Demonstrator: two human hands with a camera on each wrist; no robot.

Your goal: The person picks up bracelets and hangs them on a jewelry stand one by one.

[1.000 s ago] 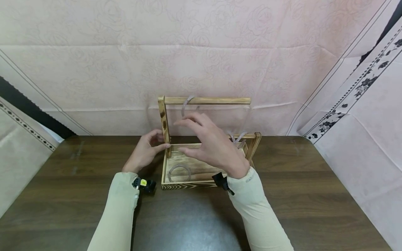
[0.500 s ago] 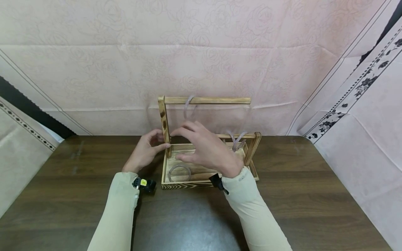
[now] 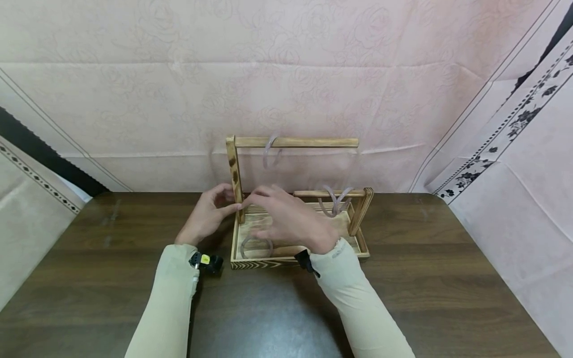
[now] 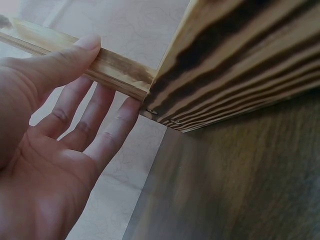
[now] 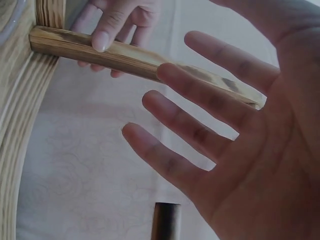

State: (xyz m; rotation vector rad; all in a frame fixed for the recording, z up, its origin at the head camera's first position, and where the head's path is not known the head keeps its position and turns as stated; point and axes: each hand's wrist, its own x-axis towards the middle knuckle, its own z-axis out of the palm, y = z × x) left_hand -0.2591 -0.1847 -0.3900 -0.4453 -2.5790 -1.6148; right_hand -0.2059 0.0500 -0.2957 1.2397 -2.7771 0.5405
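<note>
A wooden stand has a shallow tray, a tall left post and an upper bar running right from the post's top. My left hand grips the post low down, thumb on one face and fingers behind, as the left wrist view also shows. Beside it, my right hand hovers over the tray, fingers extended and apart in the right wrist view; one fingertip overlaps the post there. A clear ring hangs on the upper bar. Several clear rings hang on the lower bar.
Another clear ring lies in the tray's left part, partly behind my right hand. A shorter post carries the lower bar at the right. The stand sits on a dark wooden table, before a pale flowered cloth.
My right hand has moved down and left from the ring on the upper bar to the post near my left hand. That ring now hangs steady. The left hand has kept its place.
</note>
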